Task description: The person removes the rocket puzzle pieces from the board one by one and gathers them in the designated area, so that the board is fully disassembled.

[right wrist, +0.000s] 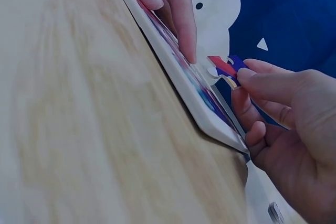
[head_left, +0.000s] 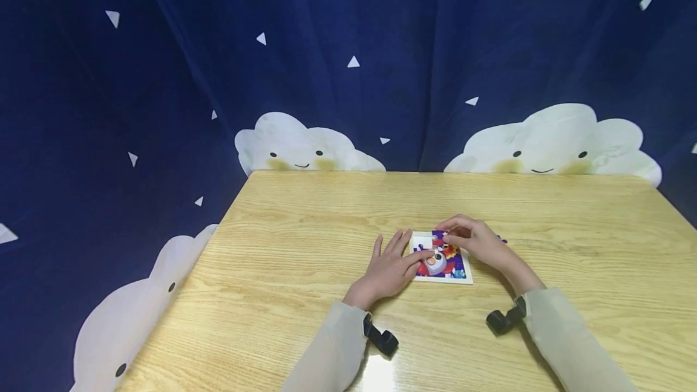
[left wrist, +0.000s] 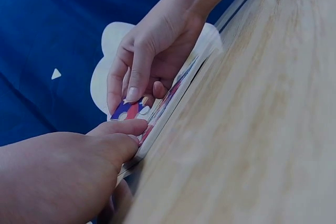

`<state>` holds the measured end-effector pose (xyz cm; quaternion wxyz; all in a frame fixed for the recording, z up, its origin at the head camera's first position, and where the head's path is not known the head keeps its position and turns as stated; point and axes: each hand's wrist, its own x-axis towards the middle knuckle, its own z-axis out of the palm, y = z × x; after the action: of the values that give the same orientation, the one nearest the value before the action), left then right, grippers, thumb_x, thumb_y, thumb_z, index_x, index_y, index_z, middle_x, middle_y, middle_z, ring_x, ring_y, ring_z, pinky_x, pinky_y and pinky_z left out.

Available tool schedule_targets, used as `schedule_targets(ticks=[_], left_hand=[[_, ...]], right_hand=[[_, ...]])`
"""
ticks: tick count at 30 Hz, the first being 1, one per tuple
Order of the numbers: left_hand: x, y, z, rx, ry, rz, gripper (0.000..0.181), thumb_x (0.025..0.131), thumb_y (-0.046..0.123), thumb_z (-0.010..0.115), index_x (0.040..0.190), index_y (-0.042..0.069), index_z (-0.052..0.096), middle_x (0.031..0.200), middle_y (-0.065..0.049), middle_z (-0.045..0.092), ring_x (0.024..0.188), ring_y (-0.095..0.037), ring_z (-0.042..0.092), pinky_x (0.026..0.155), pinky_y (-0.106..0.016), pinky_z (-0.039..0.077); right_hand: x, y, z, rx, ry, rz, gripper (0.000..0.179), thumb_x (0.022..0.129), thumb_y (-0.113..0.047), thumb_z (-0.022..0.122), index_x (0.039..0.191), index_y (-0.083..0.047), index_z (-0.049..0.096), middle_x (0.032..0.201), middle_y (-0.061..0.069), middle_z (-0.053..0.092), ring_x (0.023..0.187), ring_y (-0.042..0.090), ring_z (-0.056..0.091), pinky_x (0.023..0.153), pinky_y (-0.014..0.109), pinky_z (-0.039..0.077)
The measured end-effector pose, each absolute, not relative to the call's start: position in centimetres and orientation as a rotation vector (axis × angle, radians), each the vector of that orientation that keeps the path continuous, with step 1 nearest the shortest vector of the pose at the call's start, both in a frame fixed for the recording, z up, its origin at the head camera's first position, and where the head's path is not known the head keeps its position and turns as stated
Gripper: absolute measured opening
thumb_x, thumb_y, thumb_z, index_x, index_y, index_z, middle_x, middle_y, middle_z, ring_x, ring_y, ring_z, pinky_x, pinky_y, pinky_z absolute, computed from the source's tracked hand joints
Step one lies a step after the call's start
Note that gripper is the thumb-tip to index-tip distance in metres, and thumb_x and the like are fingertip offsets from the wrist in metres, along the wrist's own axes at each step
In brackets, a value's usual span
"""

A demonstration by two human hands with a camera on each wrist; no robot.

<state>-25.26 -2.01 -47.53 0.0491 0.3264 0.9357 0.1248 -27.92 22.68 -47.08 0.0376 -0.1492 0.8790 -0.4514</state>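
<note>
A small jigsaw puzzle in a white frame lies on the wooden table, with a colourful cartoon picture. White backing shows at its upper left. My left hand rests at the frame's left side, fingers spread and its index fingertip touching the picture. My right hand is over the puzzle's upper right. Between thumb and fingers it pinches a purple and red puzzle piece, which is tilted up off the frame in the right wrist view. The same piece shows past the left fingers in the left wrist view.
Something small and purple peeks out behind the right wrist, mostly hidden. Each wrist wears a black strap mount. A dark blue curtain with white clouds hangs along the back and left table edges.
</note>
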Motion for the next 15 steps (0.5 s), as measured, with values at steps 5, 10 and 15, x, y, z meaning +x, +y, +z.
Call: schedule_targets(ticks=[5, 10, 15], left_hand=[[-25.3, -2.0, -47.5, 0.992, 2.845, 0.384, 0.041, 0.107, 0.038, 0.029, 0.147, 0.048, 0.037, 0.167, -0.006, 0.013, 0.155, -0.027, 0.011, 0.122, -0.061, 0.009], [-25.2, -2.1, -47.5, 0.99, 2.85, 0.384, 0.041, 0.107, 0.039, 0.029, 0.146, 0.048, 0.037, 0.167, -0.006, 0.013, 0.155, -0.027, 0.011, 0.122, -0.061, 0.009], [-25.2, -2.0, -47.5, 0.99, 2.851, 0.381, 0.041, 0.107, 0.039, 0.029, 0.146, 0.048, 0.037, 0.167, -0.006, 0.013, 0.155, -0.027, 0.011, 0.122, -0.061, 0.008]], right_hand=[[-27.7, 23.2, -46.9, -0.458, 2.696, -1.401, 0.026, 0.097, -0.02, 0.061, 0.122, -0.015, 0.067, 0.125, 0.009, 0.065, 0.109, 0.015, 0.061, 0.096, 0.021, 0.045], [-27.7, 23.8, -47.3, -0.44, 2.714, -1.395, 0.025, 0.097, -0.022, 0.062, 0.12, -0.015, 0.067, 0.124, 0.008, 0.066, 0.106, 0.009, 0.061, 0.094, 0.019, 0.045], [-27.4, 24.4, -47.3, -0.413, 2.717, -1.406, 0.026, 0.096, -0.025, 0.063, 0.12, -0.016, 0.067, 0.124, 0.008, 0.066, 0.105, 0.003, 0.061, 0.093, 0.016, 0.045]])
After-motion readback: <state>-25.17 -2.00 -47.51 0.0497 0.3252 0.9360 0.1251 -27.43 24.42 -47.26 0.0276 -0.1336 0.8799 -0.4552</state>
